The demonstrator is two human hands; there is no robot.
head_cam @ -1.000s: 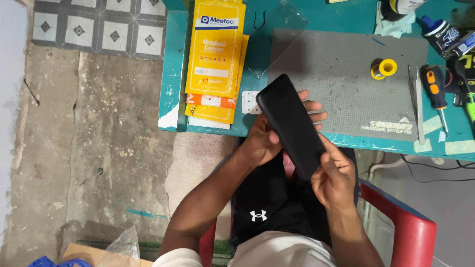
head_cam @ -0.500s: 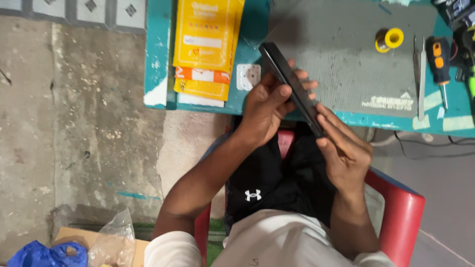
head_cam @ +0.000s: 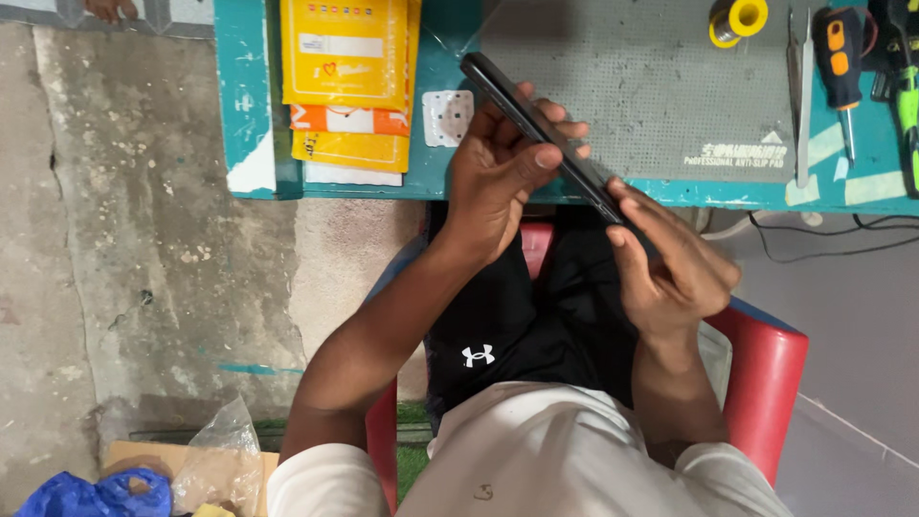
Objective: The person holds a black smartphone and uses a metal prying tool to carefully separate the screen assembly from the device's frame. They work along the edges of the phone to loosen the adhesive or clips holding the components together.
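Note:
A slim black phone [head_cam: 498,88] is held edge-on above my lap, at the front edge of the teal table [head_cam: 254,115]. My left hand [head_cam: 498,177] grips its upper half, thumb along one side and fingers wrapped behind. My right hand [head_cam: 670,258] pinches its lower end with the fingertips. The phone's face is turned away, so only its thin side shows.
A grey anti-slip mat [head_cam: 651,86] covers the table's middle. Yellow and orange padded envelopes [head_cam: 349,81] lie at its left, with a small white square pad [head_cam: 447,117] beside them. A yellow tape roll [head_cam: 739,17], tweezers [head_cam: 802,86] and an orange-black screwdriver [head_cam: 842,67] sit at the right. I sit on a red chair [head_cam: 766,383].
The phone has turned from showing its broad black face to standing edge-on. Both hands kept hold of it and shifted their grip; the view moved closer.

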